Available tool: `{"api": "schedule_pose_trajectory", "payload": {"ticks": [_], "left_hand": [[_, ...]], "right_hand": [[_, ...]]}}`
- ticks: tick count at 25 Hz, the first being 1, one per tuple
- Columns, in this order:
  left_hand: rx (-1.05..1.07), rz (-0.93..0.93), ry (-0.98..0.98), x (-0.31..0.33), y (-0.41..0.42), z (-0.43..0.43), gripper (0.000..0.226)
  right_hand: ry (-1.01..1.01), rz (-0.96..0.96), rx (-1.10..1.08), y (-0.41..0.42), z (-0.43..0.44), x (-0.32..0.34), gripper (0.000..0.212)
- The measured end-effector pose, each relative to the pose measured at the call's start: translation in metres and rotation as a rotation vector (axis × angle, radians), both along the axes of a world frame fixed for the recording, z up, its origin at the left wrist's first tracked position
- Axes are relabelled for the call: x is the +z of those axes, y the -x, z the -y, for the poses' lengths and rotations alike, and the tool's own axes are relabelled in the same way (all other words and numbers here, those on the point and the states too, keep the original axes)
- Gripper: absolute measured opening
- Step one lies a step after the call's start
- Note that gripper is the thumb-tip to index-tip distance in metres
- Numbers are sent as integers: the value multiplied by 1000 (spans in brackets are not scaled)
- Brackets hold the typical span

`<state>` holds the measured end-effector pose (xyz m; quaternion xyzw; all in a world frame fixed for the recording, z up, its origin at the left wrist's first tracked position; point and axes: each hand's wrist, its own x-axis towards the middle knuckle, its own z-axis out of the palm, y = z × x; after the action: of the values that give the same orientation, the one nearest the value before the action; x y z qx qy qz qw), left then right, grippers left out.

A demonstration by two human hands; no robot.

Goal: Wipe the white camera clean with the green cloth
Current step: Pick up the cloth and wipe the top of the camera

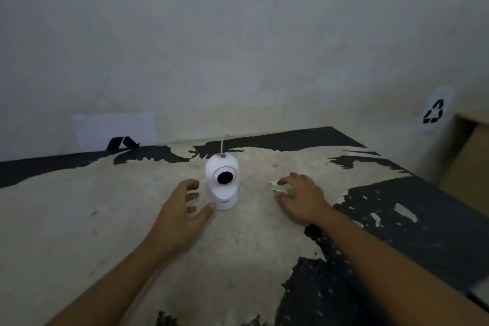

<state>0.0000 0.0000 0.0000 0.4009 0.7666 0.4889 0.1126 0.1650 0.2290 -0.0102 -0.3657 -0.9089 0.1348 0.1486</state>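
Camera: the white camera (222, 182) stands upright at the centre of the frame on the worn bench (79, 206), lens facing you, a thin white cable (223, 143) rising from its top.
Left hand: your left hand (182, 214) is open and cupped just left of the base, thumb about touching it; close it low to steady the body.
Cloth: the green cloth (281, 188) lies right of centre, mostly covered.
Right hand: your right hand (300, 197) curls over the cloth, apparently gathering it; bunch a full pad before lifting.
Risk: the light camera may tip, so brace it first.

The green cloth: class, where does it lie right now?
In the head view, the green cloth lies on the table right of the white camera, under the fingers of the right hand.
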Motion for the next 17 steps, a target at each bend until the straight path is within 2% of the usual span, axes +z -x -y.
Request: {"api": "schedule_pose_trajectory", "payload": {"ticks": [3, 7, 12, 14, 17], "left_hand": [[38, 23, 14, -6, 6, -15, 69], [-46, -61, -26, -10, 7, -30, 73], [-135, 3, -64, -6, 8, -39, 70], [-141, 16, -81, -6, 9, -37, 67], [-117, 16, -91, -6, 13, -30, 61]], "right_hand": [[-75, 80, -28, -1, -9, -6, 28], [-54, -89, -20, -4, -21, -11, 21], [-162, -71, 73, 0, -25, -12, 24], [-133, -159, 111, 3, -18, -7, 25], [0, -390, 178, 11, 8, 5, 26]]}}
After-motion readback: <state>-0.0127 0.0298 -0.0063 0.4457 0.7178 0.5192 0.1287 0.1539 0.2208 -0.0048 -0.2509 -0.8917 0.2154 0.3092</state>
